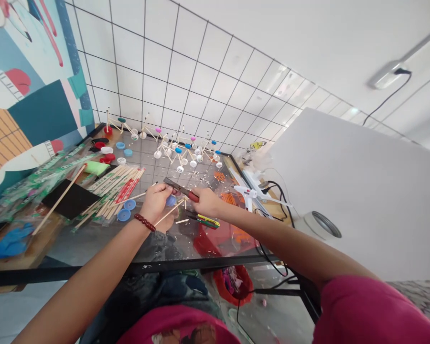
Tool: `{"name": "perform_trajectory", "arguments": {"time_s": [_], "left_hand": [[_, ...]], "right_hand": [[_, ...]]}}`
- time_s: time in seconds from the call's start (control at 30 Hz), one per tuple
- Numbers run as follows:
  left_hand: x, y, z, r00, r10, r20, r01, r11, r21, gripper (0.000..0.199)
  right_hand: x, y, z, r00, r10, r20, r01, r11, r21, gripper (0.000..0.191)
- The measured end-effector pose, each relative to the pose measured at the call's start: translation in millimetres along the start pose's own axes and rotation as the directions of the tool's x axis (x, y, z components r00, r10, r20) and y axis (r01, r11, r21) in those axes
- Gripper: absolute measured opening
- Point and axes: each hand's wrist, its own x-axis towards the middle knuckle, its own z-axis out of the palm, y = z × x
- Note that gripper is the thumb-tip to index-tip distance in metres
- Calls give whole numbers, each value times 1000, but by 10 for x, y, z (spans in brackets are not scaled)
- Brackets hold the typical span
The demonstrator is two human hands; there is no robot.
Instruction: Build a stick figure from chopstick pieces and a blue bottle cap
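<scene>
My right hand (207, 201) is closed round the red handles of a pair of pliers (179, 188), whose dark jaws point left. Thumb and fingers of my left hand (155, 203) pinch together close to the jaws; what they grip is too small to make out. A blue bottle cap (171, 200) shows between the two hands. Thin wooden sticks (172, 212) cross beside and below my left hand. Just below my right hand lies a yellow-and-green handled tool (208, 221) on the glass table.
Cap-and-stick models (179, 150) stand along the back. To the left are wrapped chopsticks (120, 193), two blue caps (123, 214) and a black sheet (69, 198). A white glue gun (245, 193) with cables lies at the right. A red basin (232, 284) sits below the table edge.
</scene>
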Motion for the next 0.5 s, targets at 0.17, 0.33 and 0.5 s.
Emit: {"name": "perform_trajectory", "arguments": {"time_s": [0.17,0.33,0.5], "left_hand": [[45,-4,-8,1000,3,-14,-3,999,37,16],[49,-10,13,1000,-3,-16,3,999,34,17],[44,83,20,1000,-22,-3,22,998,-51,19]], "right_hand": [[11,14,26,1000,-2,8,2,1000,23,6],[8,70,43,1000,0,-15,0,999,40,12],[86,115,-10,999,-14,-51,18,997,69,19]]}}
